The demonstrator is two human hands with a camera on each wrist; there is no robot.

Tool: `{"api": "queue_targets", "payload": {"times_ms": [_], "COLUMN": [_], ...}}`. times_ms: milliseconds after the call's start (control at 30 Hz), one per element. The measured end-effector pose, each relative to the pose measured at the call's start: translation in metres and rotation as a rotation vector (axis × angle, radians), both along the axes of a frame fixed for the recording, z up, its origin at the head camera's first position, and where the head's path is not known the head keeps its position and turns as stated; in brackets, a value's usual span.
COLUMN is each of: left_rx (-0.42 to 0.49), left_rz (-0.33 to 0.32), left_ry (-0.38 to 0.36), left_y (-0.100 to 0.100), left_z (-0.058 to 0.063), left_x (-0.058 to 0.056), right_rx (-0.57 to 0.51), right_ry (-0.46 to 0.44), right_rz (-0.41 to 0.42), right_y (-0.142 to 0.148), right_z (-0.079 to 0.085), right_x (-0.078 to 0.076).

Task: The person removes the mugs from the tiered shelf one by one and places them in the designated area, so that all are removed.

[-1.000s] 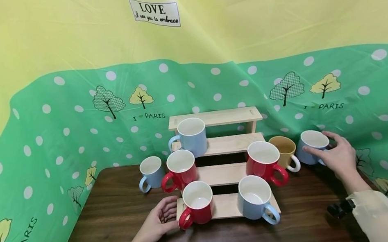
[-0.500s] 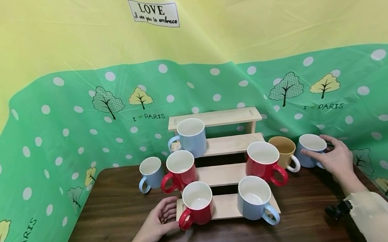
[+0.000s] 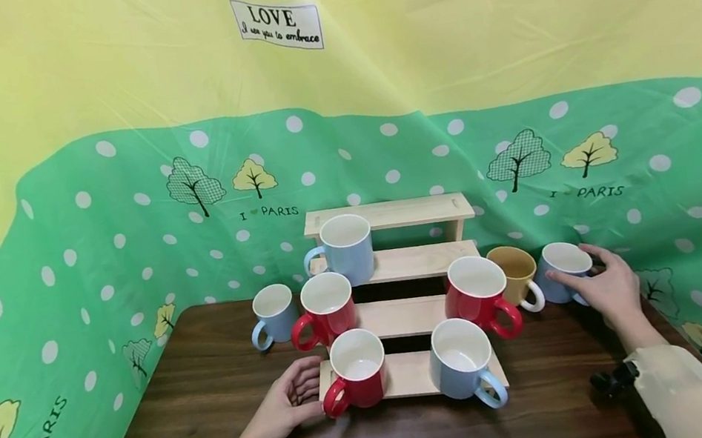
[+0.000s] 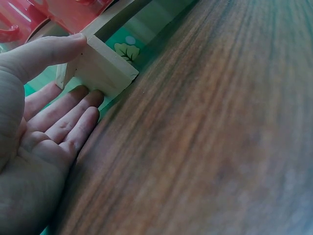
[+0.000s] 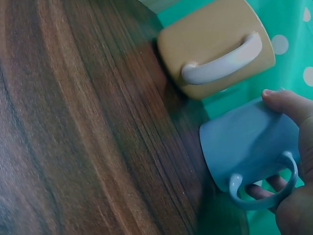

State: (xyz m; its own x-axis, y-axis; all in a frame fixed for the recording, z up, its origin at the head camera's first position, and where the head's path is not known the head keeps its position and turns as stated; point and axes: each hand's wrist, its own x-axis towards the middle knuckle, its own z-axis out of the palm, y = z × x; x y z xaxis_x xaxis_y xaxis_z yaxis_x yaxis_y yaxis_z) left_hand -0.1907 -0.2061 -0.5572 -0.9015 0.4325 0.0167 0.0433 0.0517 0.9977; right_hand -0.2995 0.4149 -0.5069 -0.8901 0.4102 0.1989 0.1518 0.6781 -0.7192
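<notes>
At the table's right, my right hand (image 3: pixel 607 280) grips a light blue mug (image 3: pixel 560 278) near its rim, thumb on one side and fingers on the other. The mug stands upright on the table beside a mustard mug (image 5: pixel 215 46) with a white handle. The right wrist view shows a small gap between the two mugs. My left hand (image 3: pixel 285 400) rests against the left end of the wooden step rack (image 3: pixel 410 375). In the left wrist view its thumb touches the plank's corner and the loosely stretched fingers lie along the end panel (image 4: pixel 105 68).
Red mugs stand at the bottom left (image 3: pixel 361 367), second-step left (image 3: pixel 329 304) and second-step right (image 3: pixel 473 284). Blue mugs stand at the bottom right (image 3: pixel 458 357) and third-step left (image 3: pixel 350 249). Another blue mug (image 3: pixel 274 312) is left of the rack. A printed curtain (image 3: pixel 382 155) closes the back.
My right hand has lowered the light blue mug a little and brought it slightly left, towards the mustard mug; over the last half second it is still. The left hand has stayed put.
</notes>
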Motion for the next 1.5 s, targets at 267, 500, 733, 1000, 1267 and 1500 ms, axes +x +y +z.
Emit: {"api": "queue_targets", "payload": {"times_ms": [267, 500, 733, 1000, 1267, 1500], "left_rx": [-0.008, -0.004, -0.002, -0.004, -0.014, 0.004], "left_rz": [-0.003, -0.008, -0.010, -0.005, 0.000, -0.018], "left_ry": [0.001, 0.016, 0.031, 0.016, 0.006, 0.037], "left_y": [0.000, 0.000, 0.000, 0.000, 0.000, 0.000], "left_z": [0.000, -0.001, -0.001, 0.001, 0.002, 0.000], "left_x": [-0.001, -0.001, -0.002, -0.001, -0.002, 0.000], "right_rx": [-0.009, 0.036, 0.070, 0.158, 0.193, 0.129], "right_ry": [-0.001, -0.014, -0.052, 0.032, 0.176, 0.220], "right_rz": [0.042, 0.086, 0.125, 0.135, 0.151, 0.301], "right_y": [0.002, 0.003, 0.002, 0.006, -0.002, -0.025], "right_z": [0.003, 0.009, 0.019, 0.030, 0.048, 0.053], "right_x": [0.000, -0.002, -0.002, 0.001, 0.025, 0.053]}}
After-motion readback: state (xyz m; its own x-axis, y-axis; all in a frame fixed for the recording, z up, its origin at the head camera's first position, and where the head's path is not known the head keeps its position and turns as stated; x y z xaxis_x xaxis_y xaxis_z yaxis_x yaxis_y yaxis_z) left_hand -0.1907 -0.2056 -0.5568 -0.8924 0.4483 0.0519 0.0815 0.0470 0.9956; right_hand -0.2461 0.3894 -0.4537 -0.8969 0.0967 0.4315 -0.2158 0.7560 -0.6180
